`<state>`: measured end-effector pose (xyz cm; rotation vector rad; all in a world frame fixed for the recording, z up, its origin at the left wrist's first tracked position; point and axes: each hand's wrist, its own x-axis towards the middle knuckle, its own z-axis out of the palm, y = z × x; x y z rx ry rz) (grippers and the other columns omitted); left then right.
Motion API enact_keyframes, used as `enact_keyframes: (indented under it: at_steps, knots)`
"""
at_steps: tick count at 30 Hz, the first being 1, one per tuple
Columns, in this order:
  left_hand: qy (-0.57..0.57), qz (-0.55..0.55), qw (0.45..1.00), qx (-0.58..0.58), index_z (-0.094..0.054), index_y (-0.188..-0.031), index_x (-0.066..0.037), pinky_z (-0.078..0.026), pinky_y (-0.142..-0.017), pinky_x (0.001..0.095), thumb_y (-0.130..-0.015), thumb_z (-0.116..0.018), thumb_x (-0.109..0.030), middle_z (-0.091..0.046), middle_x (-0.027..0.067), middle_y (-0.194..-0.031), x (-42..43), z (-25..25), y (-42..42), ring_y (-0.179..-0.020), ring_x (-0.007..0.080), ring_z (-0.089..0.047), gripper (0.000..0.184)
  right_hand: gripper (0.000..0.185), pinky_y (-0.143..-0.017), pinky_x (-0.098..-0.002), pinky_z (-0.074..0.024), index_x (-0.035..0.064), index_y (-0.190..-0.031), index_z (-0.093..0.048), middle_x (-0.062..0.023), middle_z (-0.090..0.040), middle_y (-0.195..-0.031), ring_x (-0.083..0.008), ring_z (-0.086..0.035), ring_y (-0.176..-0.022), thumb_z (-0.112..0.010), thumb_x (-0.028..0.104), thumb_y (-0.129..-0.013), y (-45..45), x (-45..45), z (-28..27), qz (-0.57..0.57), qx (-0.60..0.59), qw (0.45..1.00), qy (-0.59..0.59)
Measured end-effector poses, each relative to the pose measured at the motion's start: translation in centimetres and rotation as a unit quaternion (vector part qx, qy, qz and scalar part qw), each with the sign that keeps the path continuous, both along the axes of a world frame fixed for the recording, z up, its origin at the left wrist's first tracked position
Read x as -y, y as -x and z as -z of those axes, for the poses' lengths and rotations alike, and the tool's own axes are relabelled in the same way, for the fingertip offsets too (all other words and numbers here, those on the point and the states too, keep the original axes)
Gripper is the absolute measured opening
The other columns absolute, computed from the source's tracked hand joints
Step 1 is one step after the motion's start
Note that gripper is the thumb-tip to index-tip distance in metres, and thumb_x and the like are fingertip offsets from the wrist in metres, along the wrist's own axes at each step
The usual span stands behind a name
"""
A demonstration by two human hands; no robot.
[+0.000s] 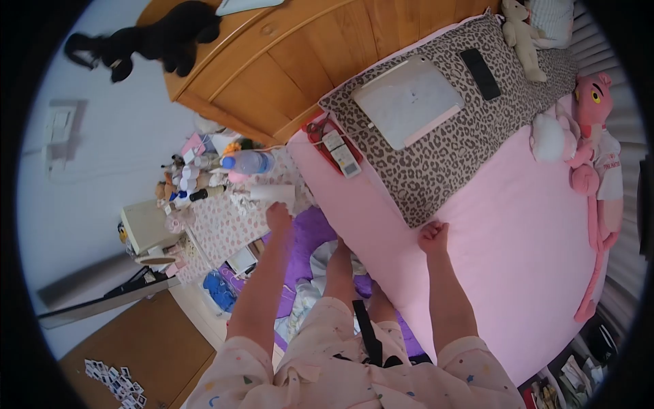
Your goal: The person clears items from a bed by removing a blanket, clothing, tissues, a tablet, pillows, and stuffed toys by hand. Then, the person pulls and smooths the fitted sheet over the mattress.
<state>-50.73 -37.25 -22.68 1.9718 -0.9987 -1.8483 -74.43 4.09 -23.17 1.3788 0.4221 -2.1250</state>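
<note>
My left hand (278, 217) is closed, held over the edge of the bedside table beside a white roll (272, 193). Whether its fingers touch the roll or hold anything is hidden. Over the pink bed sheet (490, 273), my right hand (433, 237) is curled into a loose fist, with nothing visible in it. Nearest to it is the lower corner of a leopard-print pillow (422, 180); I cannot tell whether they touch. A silver tablet or laptop (409, 101) and a black phone (480, 73) lie on that pillow.
A power strip (340, 153) rests on a red item at the bed's edge. On the cluttered bedside table (225, 221) a water bottle (248, 162) lies among small toys. Pink plush (596, 150) lines the bed's right side. Behind stands a wooden headboard (293, 61); purple fabric (306, 245) lies below.
</note>
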Motion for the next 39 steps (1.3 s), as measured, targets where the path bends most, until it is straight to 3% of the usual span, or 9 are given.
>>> enact_keyframes:
  at_steps: [7, 15, 20, 25, 30, 32, 33, 34, 39]
  knots:
    - [-0.024, 0.175, 0.946, -0.271, -0.055, -0.12, 0.001, -0.05, -0.095, 0.0357, -0.098, -0.051, -0.011, -0.063, 0.0126, -0.111, -9.1, -11.5, 18.2, -0.105, 0.0231, -0.062, 0.026, 0.058, -0.037, -0.0218, -0.0189, 0.0215, -0.058, -0.037, 0.0093, -0.035, -0.05, -0.0077, -0.025, -0.04, -0.038, 0.069, -0.092, 0.0, 3.8, 1.2, 0.015, 0.036, 0.977, -0.211]
    - [-0.073, 0.156, 0.964, -0.203, -0.053, -0.119, 0.006, -0.05, -0.09, 0.0338, -0.092, -0.064, -0.02, -0.062, 0.0163, -0.112, -10.6, -10.8, 30.0, -0.101, 0.022, -0.061, 0.039, 0.058, -0.037, -0.0212, -0.0197, 0.0229, -0.057, -0.037, 0.0108, -0.033, -0.047, -0.007, -0.024, -0.037, -0.037, 0.07, -0.091, 0.6, 4.6, 0.8, -0.02, 0.06, 0.965, -0.253]
    - [-0.136, 0.102, 0.939, -0.3, -0.061, -0.113, 0.001, -0.051, -0.077, 0.0347, -0.084, -0.073, -0.022, -0.066, 0.0115, -0.101, -10.7, -11.1, 32.9, -0.089, 0.0226, -0.064, 0.04, 0.06, -0.037, -0.0217, -0.0197, 0.0222, -0.056, -0.036, 0.0103, -0.034, -0.049, -0.0074, -0.026, -0.039, -0.039, 0.072, -0.09, 0.5, 3.8, 1.6, -0.028, 0.065, 0.971, -0.227]
    - [-0.24, 0.048, 0.882, -0.402, -0.053, -0.125, 0.002, -0.052, -0.089, 0.0409, -0.084, -0.071, -0.01, -0.062, 0.0141, -0.118, -12.1, -10.5, 32.7, -0.106, 0.0271, -0.061, 0.046, 0.061, -0.038, -0.0196, -0.0232, 0.0256, -0.055, -0.04, 0.0142, -0.037, -0.047, -0.0055, -0.026, -0.038, -0.03, 0.076, -0.089, 0.3, 3.2, 2.4, -0.078, 0.03, 0.975, -0.205]
    - [-0.266, 0.05, 0.849, -0.454, -0.049, -0.129, 0.004, -0.049, -0.098, 0.0412, -0.085, -0.07, -0.006, -0.06, 0.0143, -0.121, -12.8, -17.5, 21.2, -0.112, 0.0264, -0.06, 0.05, 0.062, -0.038, -0.0192, -0.0215, 0.0244, -0.055, -0.035, 0.014, -0.032, -0.044, -0.0062, -0.021, -0.036, -0.029, 0.076, -0.089, 0.4, 0.6, 5.3, -0.114, 0.039, 0.971, -0.204]
    - [-0.259, 0.08, 0.87, -0.413, -0.05, -0.129, 0.004, -0.047, -0.102, 0.0409, -0.084, -0.071, -0.005, -0.06, 0.0143, -0.122, -12.6, -21.0, 16.1, -0.112, 0.0249, -0.06, 0.05, 0.065, -0.049, -0.025, -0.043, 0.022, -0.079, -0.057, 0.0085, -0.056, -0.068, -0.007, -0.05, -0.055, -0.022, 0.076, -0.089, -0.6, -4.1, 11.3, -0.171, -0.228, 0.953, 0.105]
    - [-0.246, 0.08, 0.87, -0.42, -0.05, -0.129, 0.004, -0.047, -0.102, 0.0409, -0.084, -0.071, -0.005, -0.06, 0.0143, -0.122, -12.6, -22.8, 13.6, -0.112, 0.0249, -0.06, 0.05, 0.074, -0.089, -0.04, -0.0495, 0.0195, -0.12, -0.058, 0.0001, -0.059, -0.122, -0.0181, -0.057, -0.108, -0.022, 0.076, -0.089, 0.0, 1.5, 4.8, -0.196, -0.087, 0.969, -0.125]
    - [-0.249, 0.126, 0.882, -0.381, -0.051, -0.129, 0.004, -0.047, -0.101, 0.0394, -0.084, -0.072, -0.005, -0.061, 0.0139, -0.122, -12.4, -22.4, 11.9, -0.112, 0.0234, -0.06, 0.051, 0.082, -0.114, -0.0472, -0.0274, 0.0164, -0.145, -0.036, -0.0064, -0.031, -0.153, -0.0277, -0.028, -0.139, -0.024, 0.075, -0.09, -0.8, 1.6, 6.0, -0.164, -0.114, 0.976, -0.087]
    - [-0.132, 0.278, 0.896, -0.321, -0.061, -0.118, 0.008, -0.05, -0.086, 0.0291, -0.085, -0.074, -0.018, -0.068, 0.0116, -0.108, -13.4, -31.6, 3.3, -0.101, 0.017, -0.062, 0.043, 0.081, -0.11, -0.0474, -0.0324, 0.0116, -0.144, -0.036, -0.0094, -0.034, -0.15, -0.0283, -0.035, -0.134, -0.03, 0.071, -0.091, -2.4, 7.4, -4.1, -0.347, -0.209, 0.91, 0.094]
